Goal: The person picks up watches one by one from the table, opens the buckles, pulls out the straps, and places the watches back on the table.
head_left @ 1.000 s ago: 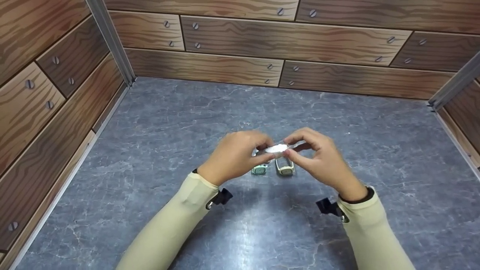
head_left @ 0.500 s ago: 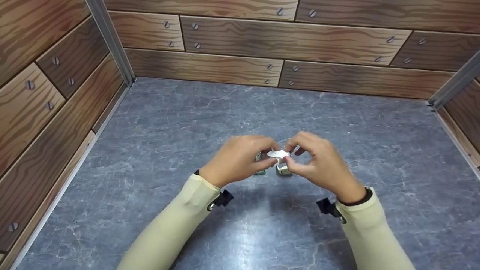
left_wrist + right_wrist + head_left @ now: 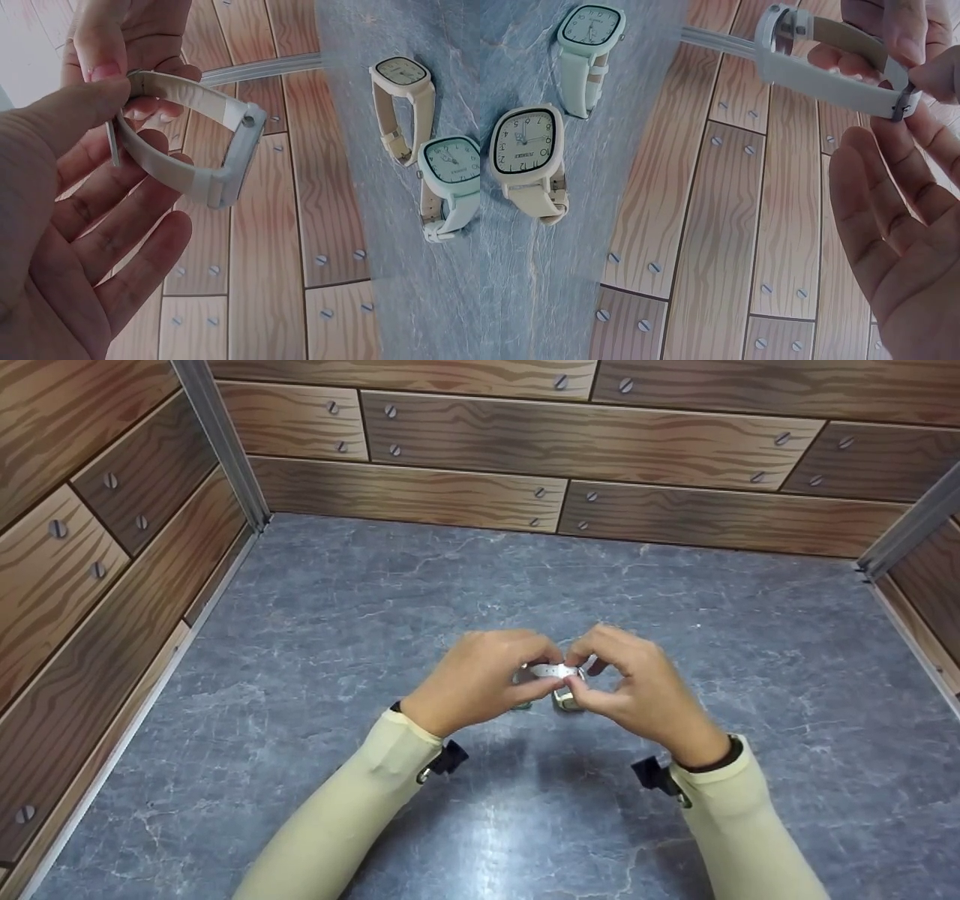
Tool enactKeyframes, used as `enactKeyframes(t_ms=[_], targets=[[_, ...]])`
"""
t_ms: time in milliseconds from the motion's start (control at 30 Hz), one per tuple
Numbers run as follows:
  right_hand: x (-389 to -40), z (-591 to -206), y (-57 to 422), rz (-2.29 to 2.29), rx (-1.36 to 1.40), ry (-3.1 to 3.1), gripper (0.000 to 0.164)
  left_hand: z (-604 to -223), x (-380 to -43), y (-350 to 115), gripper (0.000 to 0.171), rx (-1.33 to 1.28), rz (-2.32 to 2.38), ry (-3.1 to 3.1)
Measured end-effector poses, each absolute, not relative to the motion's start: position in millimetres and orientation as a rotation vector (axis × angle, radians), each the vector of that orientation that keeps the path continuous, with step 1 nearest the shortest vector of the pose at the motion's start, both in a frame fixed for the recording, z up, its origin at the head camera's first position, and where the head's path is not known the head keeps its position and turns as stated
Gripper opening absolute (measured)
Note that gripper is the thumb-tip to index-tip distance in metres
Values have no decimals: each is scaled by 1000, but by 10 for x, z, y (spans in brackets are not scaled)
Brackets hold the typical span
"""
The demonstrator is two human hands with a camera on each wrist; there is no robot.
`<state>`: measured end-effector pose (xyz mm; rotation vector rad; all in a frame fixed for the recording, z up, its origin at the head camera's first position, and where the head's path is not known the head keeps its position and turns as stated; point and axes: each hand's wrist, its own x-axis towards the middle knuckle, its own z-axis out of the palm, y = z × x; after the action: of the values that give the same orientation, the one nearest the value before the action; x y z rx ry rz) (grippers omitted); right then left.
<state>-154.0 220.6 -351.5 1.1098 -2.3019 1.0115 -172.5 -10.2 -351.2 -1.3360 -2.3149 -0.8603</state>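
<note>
A white wristwatch (image 3: 549,670) is held above the table between both hands, its strap bent into a loop. My left hand (image 3: 487,679) pinches the strap between thumb and forefinger. With thumb and fingertips, my right hand (image 3: 634,682) pinches the strap close to the metal buckle (image 3: 904,102). In the left wrist view the watch case (image 3: 241,159) hangs at the far end of the loop, its dial turned away. Fingers partly hide the strap ends, so how they sit in the buckle is unclear.
A cream wristwatch (image 3: 525,146) and a mint green wristwatch (image 3: 452,166) stand buckled on the blue-grey marbled table (image 3: 375,585), just beneath the hands. Wood-patterned walls (image 3: 480,435) enclose the back and sides. Black wrist mounts (image 3: 448,756) stick out from the sleeves.
Both hands have come down slightly and drawn closer together. The white watch has turned, so its strap with holes now shows between the fingers. The two standing watches are more covered.
</note>
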Motion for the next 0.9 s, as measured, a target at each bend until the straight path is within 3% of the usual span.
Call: enactKeyframes(t_ms=[900], targets=[[-1512, -3513, 2172, 1101, 1142, -2276, 26, -3524, -1725, -97, 7, -1363, -871, -2241]])
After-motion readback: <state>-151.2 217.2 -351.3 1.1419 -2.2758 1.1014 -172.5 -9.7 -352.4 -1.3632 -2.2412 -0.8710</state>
